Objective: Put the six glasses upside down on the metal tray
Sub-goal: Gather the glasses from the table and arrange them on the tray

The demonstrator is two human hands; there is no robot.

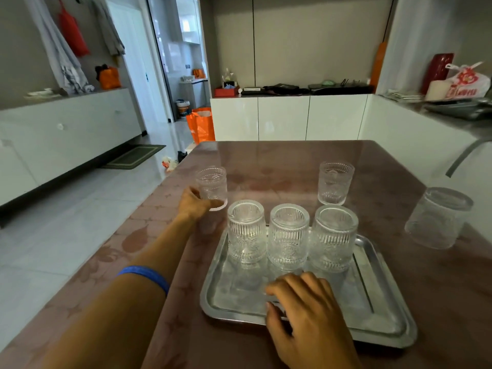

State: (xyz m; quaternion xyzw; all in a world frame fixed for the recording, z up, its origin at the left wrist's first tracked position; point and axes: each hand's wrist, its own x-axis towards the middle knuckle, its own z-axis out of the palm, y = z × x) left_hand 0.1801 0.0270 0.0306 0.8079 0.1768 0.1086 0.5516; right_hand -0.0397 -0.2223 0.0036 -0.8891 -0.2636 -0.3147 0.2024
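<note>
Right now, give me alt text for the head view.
Three glasses stand upside down along the metal tray's far side. The left hand grips a fourth glass on the table; the right hand rests on the tray's near rim.

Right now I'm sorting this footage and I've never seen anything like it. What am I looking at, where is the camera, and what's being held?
This is one picture from a wide-angle camera worn on a person's head, looking down at bare hands; there is no machine. On the brownish patterned table lies a rectangular metal tray with three ribbed clear glasses upside down on it. The left hand grips an upright glass beside the tray. The right hand rests on the tray's near edge, holding nothing. Two more glasses stand on the table: one upright, one upside down.
</note>
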